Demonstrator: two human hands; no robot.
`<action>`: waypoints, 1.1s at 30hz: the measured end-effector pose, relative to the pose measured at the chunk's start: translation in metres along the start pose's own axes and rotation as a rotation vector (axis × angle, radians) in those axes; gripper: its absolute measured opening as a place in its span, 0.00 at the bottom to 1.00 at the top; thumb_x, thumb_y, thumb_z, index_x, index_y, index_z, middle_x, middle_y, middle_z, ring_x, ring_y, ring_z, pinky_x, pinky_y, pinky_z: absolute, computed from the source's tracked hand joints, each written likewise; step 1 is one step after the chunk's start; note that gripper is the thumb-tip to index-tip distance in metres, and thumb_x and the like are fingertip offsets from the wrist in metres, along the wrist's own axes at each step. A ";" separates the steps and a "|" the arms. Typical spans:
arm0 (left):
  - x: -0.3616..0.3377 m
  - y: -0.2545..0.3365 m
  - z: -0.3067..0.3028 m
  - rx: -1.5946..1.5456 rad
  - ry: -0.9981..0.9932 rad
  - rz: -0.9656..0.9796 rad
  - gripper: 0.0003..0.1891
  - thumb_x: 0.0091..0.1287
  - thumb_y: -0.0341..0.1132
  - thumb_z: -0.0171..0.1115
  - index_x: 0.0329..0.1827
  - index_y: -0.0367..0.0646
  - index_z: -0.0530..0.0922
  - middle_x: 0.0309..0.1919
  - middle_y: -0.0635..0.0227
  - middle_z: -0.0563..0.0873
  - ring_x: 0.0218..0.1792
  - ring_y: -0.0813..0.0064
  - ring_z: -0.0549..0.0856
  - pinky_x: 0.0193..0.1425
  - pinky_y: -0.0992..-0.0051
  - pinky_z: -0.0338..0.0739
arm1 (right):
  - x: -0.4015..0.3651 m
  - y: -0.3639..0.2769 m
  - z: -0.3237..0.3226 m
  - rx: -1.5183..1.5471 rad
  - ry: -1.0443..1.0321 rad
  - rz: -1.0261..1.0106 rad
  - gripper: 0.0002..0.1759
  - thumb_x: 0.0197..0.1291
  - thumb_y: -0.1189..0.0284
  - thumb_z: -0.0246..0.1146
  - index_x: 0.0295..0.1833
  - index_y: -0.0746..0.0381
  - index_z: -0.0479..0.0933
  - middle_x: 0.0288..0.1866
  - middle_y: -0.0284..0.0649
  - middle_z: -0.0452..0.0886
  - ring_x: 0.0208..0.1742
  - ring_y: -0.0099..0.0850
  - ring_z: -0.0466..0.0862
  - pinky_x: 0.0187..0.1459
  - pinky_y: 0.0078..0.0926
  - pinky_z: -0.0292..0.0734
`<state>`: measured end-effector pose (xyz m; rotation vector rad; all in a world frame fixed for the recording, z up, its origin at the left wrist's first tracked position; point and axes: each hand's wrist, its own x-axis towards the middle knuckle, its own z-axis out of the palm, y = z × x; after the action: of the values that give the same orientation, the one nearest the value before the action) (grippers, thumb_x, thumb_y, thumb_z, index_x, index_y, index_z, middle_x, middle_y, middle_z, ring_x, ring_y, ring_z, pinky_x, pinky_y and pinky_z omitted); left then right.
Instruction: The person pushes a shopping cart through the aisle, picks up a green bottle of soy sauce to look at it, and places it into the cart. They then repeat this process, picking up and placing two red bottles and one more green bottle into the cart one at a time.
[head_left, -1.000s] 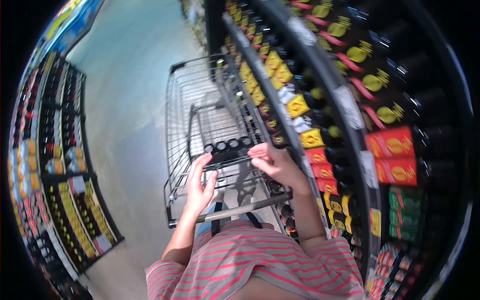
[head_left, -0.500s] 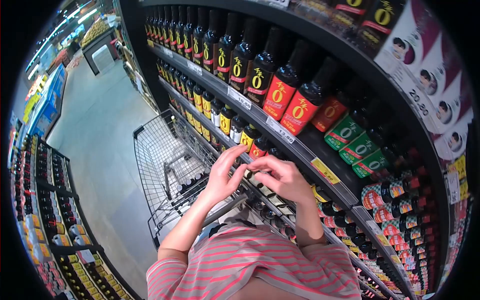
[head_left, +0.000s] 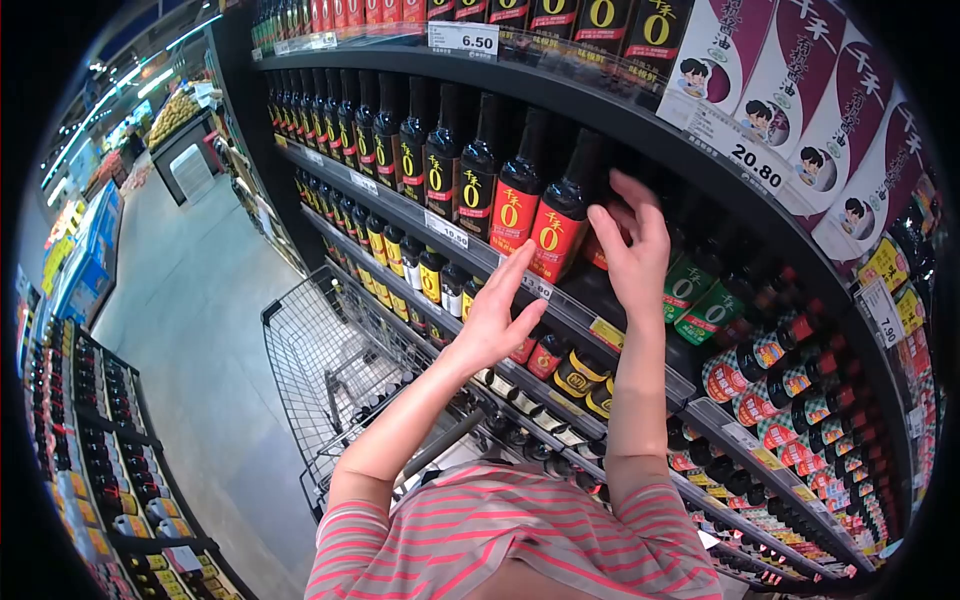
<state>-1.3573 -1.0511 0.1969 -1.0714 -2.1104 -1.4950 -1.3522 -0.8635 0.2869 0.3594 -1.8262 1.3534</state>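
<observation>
Head view, read from your left. Stocked shelves [head_left: 80,450] line the far side of the aisle, well apart from you across pale floor [head_left: 200,300]. A wire shopping cart [head_left: 330,350] stands just beside the near shelving, below your arms.

Mid-shelf: a long row of dark bottles [head_left: 400,150] with yellow-marked labels stands upright and runs rightward.

Your left hand [head_left: 497,315] is raised in front of the shelf edge [head_left: 450,232], palm half turned. Its fingers [head_left: 520,268] are straight and loosely apart, gripping nothing. The fingertips point at the two red-label bottles [head_left: 530,222], which stand upright side by side at the right end of that dark row. They come close; you cannot tell whether they touch.

Your right hand [head_left: 630,250] is higher, just right of the red-label bottles, and reaches into the same shelf bay. Its fingers [head_left: 650,205] are spread and upright, unclosed. A further red label shows behind the palm, and contact with it cannot be judged.

Right of that hand sit green-label bottles [head_left: 700,290], tilted in this lens. Above them white-and-purple pouches [head_left: 800,90] fill the top shelf over a price tag [head_left: 757,165] reading 20.80.
</observation>
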 end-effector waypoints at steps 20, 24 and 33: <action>0.005 0.005 0.016 0.032 -0.090 0.079 0.40 0.65 0.32 0.65 0.80 0.40 0.58 0.80 0.50 0.59 0.80 0.51 0.60 0.80 0.60 0.56 | 0.029 0.014 -0.013 0.090 -0.119 0.130 0.26 0.65 0.72 0.68 0.66 0.64 0.69 0.58 0.42 0.82 0.58 0.29 0.81 0.62 0.29 0.73; 0.006 0.007 0.022 0.077 -0.098 0.095 0.38 0.65 0.33 0.65 0.79 0.40 0.61 0.79 0.49 0.61 0.78 0.49 0.63 0.79 0.58 0.58 | 0.013 0.009 -0.030 0.049 -0.049 0.146 0.25 0.66 0.71 0.68 0.64 0.66 0.70 0.58 0.42 0.83 0.57 0.29 0.81 0.62 0.29 0.73; 0.032 0.014 0.030 0.080 0.032 0.136 0.35 0.64 0.33 0.68 0.75 0.40 0.66 0.69 0.46 0.71 0.72 0.46 0.71 0.73 0.59 0.67 | -0.022 0.002 -0.051 0.195 0.052 0.172 0.19 0.66 0.76 0.68 0.59 0.67 0.74 0.58 0.44 0.82 0.57 0.28 0.81 0.61 0.29 0.76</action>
<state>-1.3641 -1.0092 0.2149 -1.1298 -2.0140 -1.3442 -1.3176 -0.8216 0.2739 0.2701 -1.7187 1.6506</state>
